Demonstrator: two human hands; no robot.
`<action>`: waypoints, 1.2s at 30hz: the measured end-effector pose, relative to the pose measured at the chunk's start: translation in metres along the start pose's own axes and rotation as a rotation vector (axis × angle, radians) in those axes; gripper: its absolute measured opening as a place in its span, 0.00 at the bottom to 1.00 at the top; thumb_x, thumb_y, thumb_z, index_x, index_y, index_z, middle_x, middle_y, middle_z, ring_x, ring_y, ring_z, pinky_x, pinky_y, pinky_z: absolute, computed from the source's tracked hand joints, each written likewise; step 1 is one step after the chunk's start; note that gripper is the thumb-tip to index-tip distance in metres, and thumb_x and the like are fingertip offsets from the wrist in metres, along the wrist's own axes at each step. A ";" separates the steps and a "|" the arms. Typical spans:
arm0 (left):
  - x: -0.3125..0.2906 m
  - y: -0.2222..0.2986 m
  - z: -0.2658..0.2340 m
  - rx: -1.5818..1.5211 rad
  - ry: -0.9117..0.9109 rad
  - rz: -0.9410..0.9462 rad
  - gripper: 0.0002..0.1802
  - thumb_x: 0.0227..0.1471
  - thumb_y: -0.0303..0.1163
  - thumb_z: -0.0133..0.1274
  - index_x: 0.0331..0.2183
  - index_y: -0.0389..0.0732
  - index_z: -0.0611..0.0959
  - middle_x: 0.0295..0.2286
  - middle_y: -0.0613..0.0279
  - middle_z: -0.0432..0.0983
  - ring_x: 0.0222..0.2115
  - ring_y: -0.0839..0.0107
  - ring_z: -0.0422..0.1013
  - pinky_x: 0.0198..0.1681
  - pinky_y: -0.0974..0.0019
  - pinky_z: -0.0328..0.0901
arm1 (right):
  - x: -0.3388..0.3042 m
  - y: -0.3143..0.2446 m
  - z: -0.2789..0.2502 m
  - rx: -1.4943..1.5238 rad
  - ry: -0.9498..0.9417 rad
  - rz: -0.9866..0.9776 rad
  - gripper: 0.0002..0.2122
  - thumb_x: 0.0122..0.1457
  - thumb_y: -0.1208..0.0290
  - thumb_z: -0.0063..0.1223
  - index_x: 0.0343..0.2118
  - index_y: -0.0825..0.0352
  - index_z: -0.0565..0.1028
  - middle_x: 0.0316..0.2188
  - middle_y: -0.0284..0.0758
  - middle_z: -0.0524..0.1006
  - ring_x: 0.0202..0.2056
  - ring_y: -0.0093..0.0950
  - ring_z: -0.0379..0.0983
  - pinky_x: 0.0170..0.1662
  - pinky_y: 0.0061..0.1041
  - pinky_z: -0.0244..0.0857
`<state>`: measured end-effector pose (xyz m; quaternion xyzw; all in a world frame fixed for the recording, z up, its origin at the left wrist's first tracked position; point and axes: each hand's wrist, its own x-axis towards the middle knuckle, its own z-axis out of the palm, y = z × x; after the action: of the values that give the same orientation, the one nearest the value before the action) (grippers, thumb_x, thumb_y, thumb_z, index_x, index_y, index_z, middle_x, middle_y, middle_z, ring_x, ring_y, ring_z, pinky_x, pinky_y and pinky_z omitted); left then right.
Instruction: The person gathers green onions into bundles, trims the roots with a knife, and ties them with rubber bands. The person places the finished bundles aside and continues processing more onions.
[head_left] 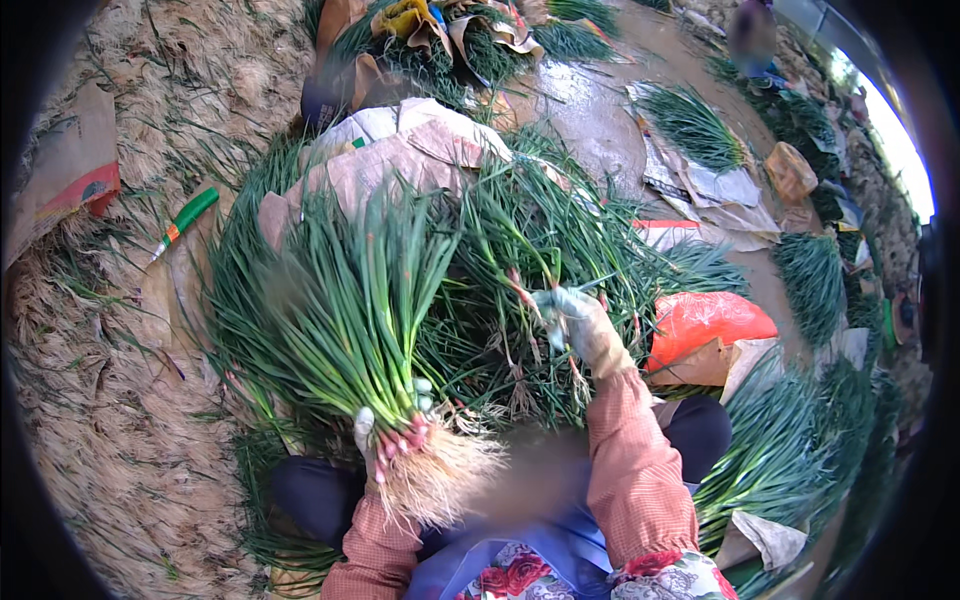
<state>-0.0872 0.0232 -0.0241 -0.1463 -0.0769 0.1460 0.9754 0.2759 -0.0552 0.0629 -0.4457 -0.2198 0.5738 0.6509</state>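
- Holding a thick bunch of green onions with pink bulbs and stringy pale roots [385, 330], the pale-gloved left hand [366, 438] wraps it near the bulbs, low and left of centre.
- The bunch's long axis runs away from the body, leaning slightly left: roots toward the lap, leaf tips outward.
- The pale-gloved right hand [577, 318] lies farther out and to the right, its fingers bent close around a few thin, pink-based onion stems [522, 288] (whether they are pinched firmly, I cannot tell).
- Between and beyond the hands spreads a loose, tangled heap of dark green onions [620, 250]; crossing leaves and dangling roots crowd the gap from right hand to bunch.
- Behind the leaf tips lies a pinkish-beige crumpled sack [385, 170].
- Just beside the right wrist bulges a shiny orange-red plastic bag [705, 325].
- Well apart, leftward, rests a green-handled, orange-banded tool [190, 220].
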 end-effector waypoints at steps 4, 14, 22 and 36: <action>0.037 -0.061 0.053 0.490 0.292 0.481 0.37 0.55 0.51 0.38 0.54 0.28 0.60 0.43 0.36 0.66 0.37 0.57 0.70 0.47 0.54 0.65 | -0.033 0.008 0.041 -0.994 0.272 0.353 0.15 0.57 0.58 0.52 0.36 0.67 0.71 0.20 0.34 0.77 0.15 0.21 0.70 0.20 0.22 0.65; 0.035 -0.047 0.023 0.531 0.483 0.298 0.42 0.53 0.57 0.41 0.49 0.22 0.65 0.28 0.44 0.75 0.22 0.68 0.72 0.35 0.63 0.71 | -0.062 0.081 0.039 -1.088 0.061 -0.060 0.04 0.57 0.68 0.49 0.28 0.59 0.74 0.22 0.35 0.77 0.23 0.32 0.74 0.26 0.29 0.66; 0.042 -0.048 0.028 0.590 0.496 0.165 0.49 0.51 0.64 0.38 0.45 0.16 0.66 0.25 0.41 0.74 0.23 0.60 0.74 0.22 0.69 0.73 | -0.053 0.056 0.067 -0.987 -0.211 0.276 0.13 0.55 0.66 0.56 0.40 0.67 0.76 0.31 0.35 0.77 0.34 0.26 0.72 0.39 0.25 0.66; 0.055 -0.064 0.026 0.691 0.460 0.409 0.36 0.53 0.51 0.40 0.46 0.22 0.68 0.34 0.38 0.74 0.28 0.54 0.74 0.32 0.61 0.72 | 0.000 0.099 0.086 0.115 0.260 0.252 0.07 0.59 0.70 0.51 0.35 0.69 0.72 0.22 0.32 0.73 0.21 0.22 0.71 0.23 0.23 0.68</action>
<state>-0.0239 -0.0113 0.0261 0.1465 0.2254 0.3163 0.9098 0.1532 -0.0326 0.0242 -0.5020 -0.0430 0.6003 0.6212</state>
